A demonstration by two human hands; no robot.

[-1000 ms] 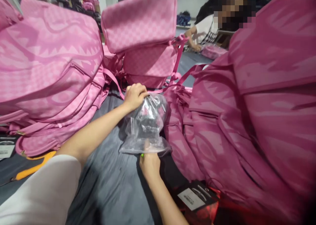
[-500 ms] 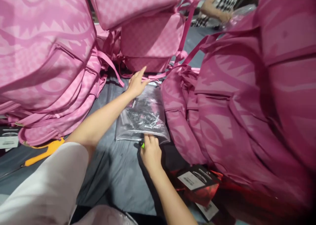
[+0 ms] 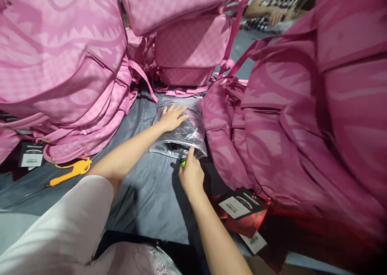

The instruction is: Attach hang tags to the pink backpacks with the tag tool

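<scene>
A clear plastic bag [image 3: 193, 132] with dark and pink contents lies flat on the grey cloth. My left hand [image 3: 173, 118] rests on its upper left part, open with fingers spread. At the bag's near edge, which gapes a little, is my right hand [image 3: 192, 174]. Its index finger is stretched out against that edge. The other fingers are curled around a small green-and-black tool [image 3: 182, 162]; only its end shows, so its kind is hidden.
Pink patterned backpacks stand at the left [image 3: 66, 65], at the back [image 3: 190, 45] and at the right [image 3: 272, 134]. A yellow-handled tool [image 3: 72, 173] lies at the left. Hang tags [image 3: 238, 205] sit at the right front. Another person's hands [image 3: 276, 15] are at the far back.
My left hand has come down and nearer, from the bag's far end onto its top. My right index finger now points along the bag's near edge, which gapes more. The view has shifted slightly.
</scene>
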